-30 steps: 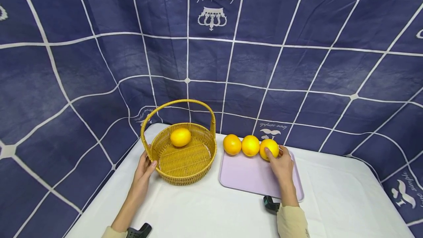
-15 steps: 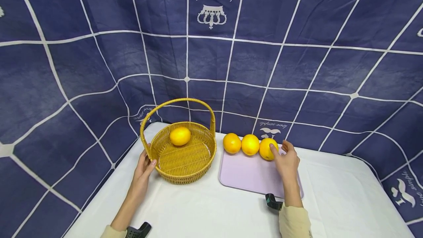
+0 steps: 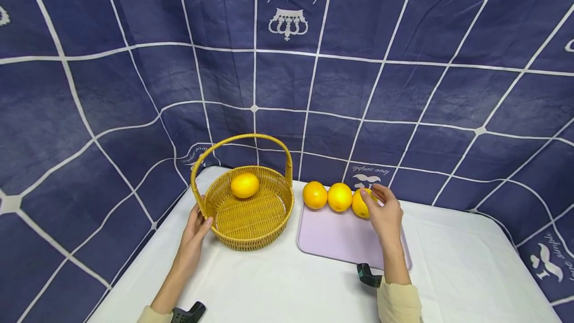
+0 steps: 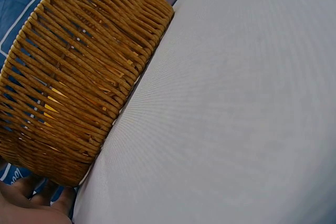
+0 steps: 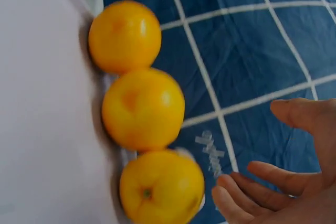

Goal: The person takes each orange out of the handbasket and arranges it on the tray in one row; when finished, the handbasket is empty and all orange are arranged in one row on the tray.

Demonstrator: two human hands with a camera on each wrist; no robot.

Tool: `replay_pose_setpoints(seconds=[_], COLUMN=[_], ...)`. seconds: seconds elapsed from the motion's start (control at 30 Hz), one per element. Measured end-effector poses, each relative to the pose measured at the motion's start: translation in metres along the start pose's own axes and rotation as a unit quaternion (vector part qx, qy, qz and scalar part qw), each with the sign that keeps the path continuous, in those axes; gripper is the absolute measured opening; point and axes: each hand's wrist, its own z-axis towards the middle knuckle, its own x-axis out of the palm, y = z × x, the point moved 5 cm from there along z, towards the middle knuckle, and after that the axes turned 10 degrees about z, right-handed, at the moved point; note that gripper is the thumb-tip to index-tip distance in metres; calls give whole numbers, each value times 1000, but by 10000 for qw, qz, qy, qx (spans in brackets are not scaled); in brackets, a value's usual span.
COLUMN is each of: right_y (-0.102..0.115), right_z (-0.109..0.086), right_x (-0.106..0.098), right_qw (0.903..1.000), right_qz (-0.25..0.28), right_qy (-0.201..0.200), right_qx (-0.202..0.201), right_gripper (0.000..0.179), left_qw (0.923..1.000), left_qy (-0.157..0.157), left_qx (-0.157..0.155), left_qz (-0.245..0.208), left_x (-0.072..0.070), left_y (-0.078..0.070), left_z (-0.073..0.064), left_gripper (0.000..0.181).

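My left hand (image 3: 196,227) holds the left side of a round wicker basket (image 3: 253,243) at the foot of its tall handle, thumb at the rim. The left wrist view shows fingers (image 4: 44,195) against the woven wall (image 4: 89,66). One orange (image 3: 244,185) lies inside, toward the back. Three more, a left orange (image 3: 315,195), a middle orange (image 3: 339,197) and a right orange (image 3: 361,205), line the back edge of a lilac tray (image 3: 332,236). Above the right one hovers my right hand (image 3: 386,213), fingers spread; the right wrist view shows it apart from the fruit.
A white cloth (image 3: 264,283) covers the table. Dark blue grid-patterned fabric (image 3: 350,88) hangs behind and at the left, close to the back of the basket and tray. A black wrist device (image 3: 368,275) sits by the right sleeve.
My right hand has come off the right orange, moved to the right, then risen and come back over it. The oranges stay in place; my left hand keeps its hold on the basket.
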Motion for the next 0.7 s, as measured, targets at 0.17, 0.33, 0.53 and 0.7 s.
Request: replay_pose_setpoints(seconds=[0.17,0.33,0.53,0.7], right_y=[11,17,27,42], right_z=[-7,-16,-32,-45], right_x=[18,40,74,109], right_qw=[9989,9969,9905,9825], right_qz=[298,333,754,1201], right_qy=[374,706,1148,1426], right_qx=[-12,-97,1,49], right_gripper=[50,49,45,41], left_qw=[10000,10000,10000,10000], left_qy=[-5,1,-26,-42], left_qx=[-28,-6,40,48], left_qz=[-31,-57,19,-5], left_x=[0,0,-1,-1], left_y=[0,-1,-2,-1], left_z=[1,2,2,2], left_gripper=[67,67,66,66])
